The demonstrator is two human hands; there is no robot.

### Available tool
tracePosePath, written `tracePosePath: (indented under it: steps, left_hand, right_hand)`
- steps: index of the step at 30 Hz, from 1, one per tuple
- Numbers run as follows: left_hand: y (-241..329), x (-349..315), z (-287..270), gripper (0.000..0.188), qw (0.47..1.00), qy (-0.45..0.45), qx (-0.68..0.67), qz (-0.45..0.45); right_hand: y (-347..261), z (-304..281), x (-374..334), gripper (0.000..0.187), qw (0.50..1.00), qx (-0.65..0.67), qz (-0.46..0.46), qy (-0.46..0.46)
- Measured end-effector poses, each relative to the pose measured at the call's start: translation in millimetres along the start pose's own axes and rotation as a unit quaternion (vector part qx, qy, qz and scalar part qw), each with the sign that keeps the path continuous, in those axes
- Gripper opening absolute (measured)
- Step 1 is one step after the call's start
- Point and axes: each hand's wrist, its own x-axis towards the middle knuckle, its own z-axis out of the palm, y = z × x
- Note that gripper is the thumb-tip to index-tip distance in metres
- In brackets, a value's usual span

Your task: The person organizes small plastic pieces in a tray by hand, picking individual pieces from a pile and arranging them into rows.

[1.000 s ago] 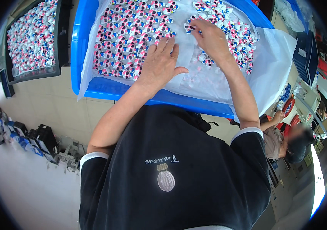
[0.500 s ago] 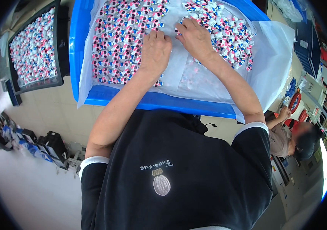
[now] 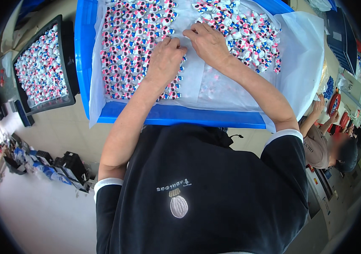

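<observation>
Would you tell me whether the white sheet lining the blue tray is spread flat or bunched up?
Spread flat: the white sheet lines the blue tray, overhanging its rim.

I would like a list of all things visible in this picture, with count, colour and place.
small figures: many, white with pink and blue, rows in blue crate
loose figures: a heap, same colours, crate's right side
blue crate: one, centre top
white sheet: one, lining crate
black tray: one, filled with figures, left
another person: one, lower right
left hand: on the rows
right hand: at the heap's edge
</observation>
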Motion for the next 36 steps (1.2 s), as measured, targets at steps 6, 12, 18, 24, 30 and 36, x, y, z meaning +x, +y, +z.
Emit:
tracePosePath:
  steps: [6,12,18,24,30,36]
  left_hand:
    - [7.2,-10.7,-10.7,0.021,0.999,0.024,-0.014,-0.028]
    - [11.1,-19.3,-12.5,0.025,0.999,0.040,-0.019,-0.011]
    - [17.6,-7.4,-14.7,0.037,0.999,0.037,0.030,-0.027]
    - [19.6,-13.1,-7.8,0.041,0.997,0.023,0.066,-0.014]
    - [20.1,-18.2,-3.8,0.044,0.997,0.032,0.058,-0.031]
    - [20.6,-19.2,-3.3,0.043,0.998,0.036,0.037,-0.043]
  right_hand:
    - [-5.2,-0.5,5.4,0.035,0.991,0.130,0.028,-0.030]
    - [2.0,-9.9,4.4,0.034,0.956,0.271,0.066,-0.094]
    - [29.6,-26.3,10.4,0.020,0.988,0.053,0.146,-0.017]
    - [22.0,-12.3,21.1,0.027,0.987,-0.045,0.147,-0.040]
    - [6.9,-12.1,30.8,0.033,0.974,-0.061,0.175,-0.127]
    - [3.4,-3.9,22.6,0.032,0.994,0.004,0.100,-0.035]
